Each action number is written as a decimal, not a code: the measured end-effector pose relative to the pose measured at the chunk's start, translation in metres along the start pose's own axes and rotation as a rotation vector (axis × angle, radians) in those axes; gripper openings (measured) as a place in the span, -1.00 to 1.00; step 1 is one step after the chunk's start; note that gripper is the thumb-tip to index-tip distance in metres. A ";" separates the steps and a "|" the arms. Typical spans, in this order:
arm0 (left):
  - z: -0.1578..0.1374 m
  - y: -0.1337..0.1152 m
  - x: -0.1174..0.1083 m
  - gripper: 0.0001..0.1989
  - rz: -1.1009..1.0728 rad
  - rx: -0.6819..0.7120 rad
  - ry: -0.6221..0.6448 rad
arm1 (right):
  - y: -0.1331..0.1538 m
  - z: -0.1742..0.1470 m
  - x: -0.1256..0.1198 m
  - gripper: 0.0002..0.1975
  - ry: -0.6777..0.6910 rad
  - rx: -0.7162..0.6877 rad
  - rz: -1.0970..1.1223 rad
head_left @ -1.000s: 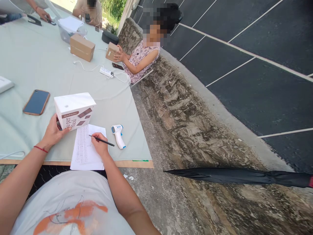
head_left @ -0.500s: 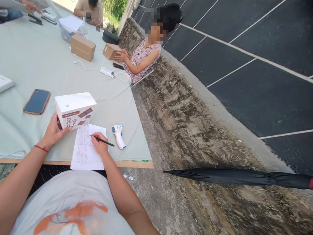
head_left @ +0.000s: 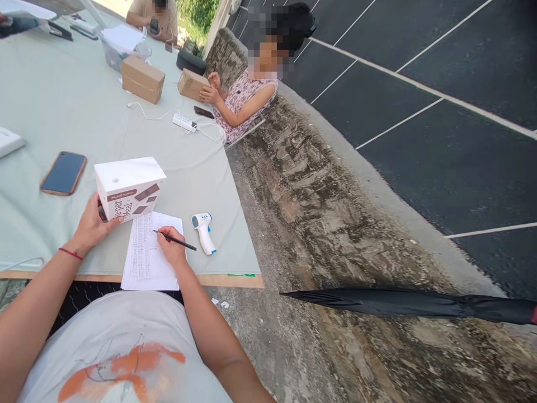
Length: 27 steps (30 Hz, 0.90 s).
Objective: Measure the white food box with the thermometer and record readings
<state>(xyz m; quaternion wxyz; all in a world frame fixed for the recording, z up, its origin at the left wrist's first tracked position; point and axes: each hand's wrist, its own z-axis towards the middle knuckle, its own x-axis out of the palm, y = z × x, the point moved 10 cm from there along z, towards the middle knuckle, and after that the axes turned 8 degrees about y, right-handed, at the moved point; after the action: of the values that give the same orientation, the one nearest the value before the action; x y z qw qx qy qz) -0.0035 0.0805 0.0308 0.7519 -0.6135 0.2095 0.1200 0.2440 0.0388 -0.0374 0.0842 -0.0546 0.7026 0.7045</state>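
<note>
My left hand (head_left: 93,226) grips the lower near corner of a white box (head_left: 130,187) printed with a brown label and brown bars. Some of its fingers are hidden behind the box. In my right hand (head_left: 171,246) is a slim black pen (head_left: 181,242), its tip over the written sheets of paper (head_left: 145,263). These sheets lie at the table's near edge, partly under or behind the box, and carry columns of handwriting. Right of the pen rests a white and blue infrared thermometer (head_left: 204,232). A phone in a brown case (head_left: 64,173) lies left of the box.
Across the pale-covered table (head_left: 100,129) are a cardboard box (head_left: 143,79), a power strip (head_left: 183,122) and a plastic bin with papers (head_left: 115,56). A seated person touches another cardboard box (head_left: 193,85). Farther back sits another person. A folded black umbrella (head_left: 377,302) extends at the right.
The seated person has lifted one hand off the cardboard box and the box has turned slightly. At the far left, another person's hand has left view. My hands stay nearly still.
</note>
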 end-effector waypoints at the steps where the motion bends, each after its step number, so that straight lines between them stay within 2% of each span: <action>1: 0.000 0.001 0.000 -0.15 0.002 -0.001 0.002 | 0.000 0.000 0.000 -0.81 0.000 0.001 0.005; 27: 0.001 -0.005 0.003 -0.18 -0.060 0.029 0.015 | -0.001 -0.001 -0.002 -0.82 0.001 0.014 -0.028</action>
<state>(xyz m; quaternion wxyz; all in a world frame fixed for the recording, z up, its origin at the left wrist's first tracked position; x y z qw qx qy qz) 0.0017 0.0800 0.0343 0.7623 -0.6095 0.1984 0.0900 0.2460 0.0381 -0.0376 0.0940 -0.0644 0.7066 0.6983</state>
